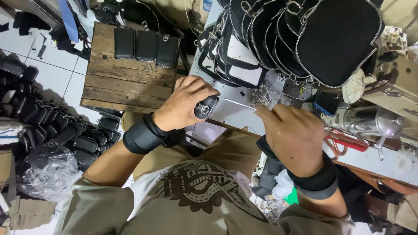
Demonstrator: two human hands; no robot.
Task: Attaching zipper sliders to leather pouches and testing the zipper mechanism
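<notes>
Small black leather pouch (206, 107) with zip edge gripped by left hand (183, 104); right hand (292, 135) pinches thin metal rod (237, 103).

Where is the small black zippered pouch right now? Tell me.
In the head view, the small black zippered pouch sits left of centre, gripped in the left hand at the white worktable's edge, just right of the wooden stand.

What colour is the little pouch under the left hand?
Black, with a silver zip edge and metal ring; the pouch under the left hand shows in the head view.
</notes>
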